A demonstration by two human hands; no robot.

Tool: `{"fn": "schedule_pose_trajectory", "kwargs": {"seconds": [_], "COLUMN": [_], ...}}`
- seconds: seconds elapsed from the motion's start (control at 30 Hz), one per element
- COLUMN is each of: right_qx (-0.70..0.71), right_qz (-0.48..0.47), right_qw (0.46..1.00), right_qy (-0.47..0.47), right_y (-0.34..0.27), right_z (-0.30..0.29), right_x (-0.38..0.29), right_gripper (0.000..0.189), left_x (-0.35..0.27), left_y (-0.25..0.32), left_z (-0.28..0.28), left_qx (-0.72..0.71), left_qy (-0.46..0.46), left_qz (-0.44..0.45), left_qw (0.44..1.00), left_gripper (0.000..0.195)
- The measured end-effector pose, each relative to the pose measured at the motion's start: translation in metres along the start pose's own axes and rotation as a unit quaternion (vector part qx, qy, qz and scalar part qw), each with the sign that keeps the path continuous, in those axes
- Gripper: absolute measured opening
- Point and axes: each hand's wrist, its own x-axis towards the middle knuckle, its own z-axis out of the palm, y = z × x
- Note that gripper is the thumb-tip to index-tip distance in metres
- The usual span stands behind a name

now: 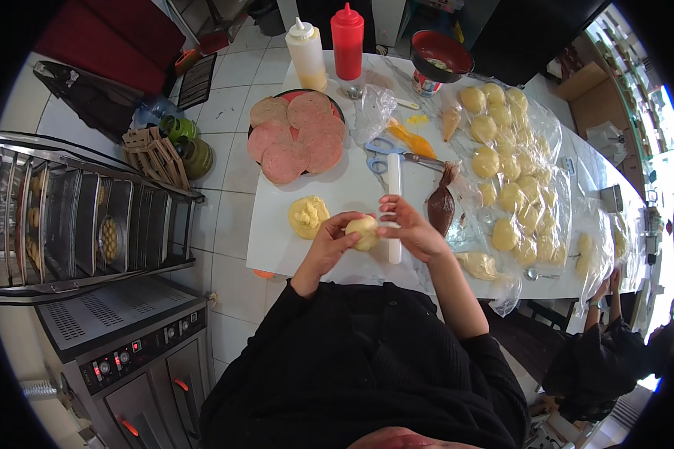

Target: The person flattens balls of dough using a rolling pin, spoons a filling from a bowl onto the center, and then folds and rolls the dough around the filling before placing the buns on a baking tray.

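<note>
My left hand (pixel 337 233) grips a ball of dough (pixel 363 233) over the near part of the table. On the ball's right side, my right hand (pixel 410 227) has its fingers spread, with fingertips at or close to the dough; whether they touch is unclear. A white rolling pin (pixel 395 174) lies partly beneath my right hand. Left of the held ball rests a flattened piece of dough with a yellow filling (pixel 308 216) heaped on it. Round slices of meat (pixel 285 163) cover a plate behind it. A piping bag with brown filling (pixel 441 207) lies to the right.
Blue-handled scissors (pixel 379 156) lie behind the rolling pin. Dough balls (pixel 505 234) under clear plastic cover the table's right side. Red (pixel 347 45) and white squeeze bottles (pixel 306 56) and a bowl (pixel 442 53) stand at the back. A co-worker's arms (pixel 604 297) are at far right.
</note>
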Motion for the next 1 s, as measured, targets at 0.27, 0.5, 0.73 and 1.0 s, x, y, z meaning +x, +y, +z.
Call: {"fn": "schedule_pose_trajectory", "kwargs": {"seconds": [0.27,0.5,0.73,1.0], "right_qx": [-0.463,-0.566,-0.606,-0.716], "right_qz": [-0.085,-0.085,-0.119,-0.101], "right_qw": [0.871,0.810,0.777,0.691], "right_qy": [0.145,0.130,0.123,-0.013], "right_y": [0.023,0.050,0.019,0.057], "right_z": [-0.004,0.003,0.025,0.065], "right_x": [0.015,0.030,0.037,0.102], "right_gripper": [0.054,0.057,0.069,0.079], "left_x": [0.024,0.020,-0.011,-0.025], "left_y": [-0.003,-0.026,0.030,0.045], "left_z": [0.006,-0.022,0.007,-0.053], "left_qx": [0.695,0.673,0.692,0.680], "left_qy": [0.058,0.106,0.150,0.267], "left_qz": [0.142,0.098,0.097,-0.082], "left_qw": [0.703,0.726,0.699,0.678], "left_gripper": [0.075,0.079,0.085,0.097]}}
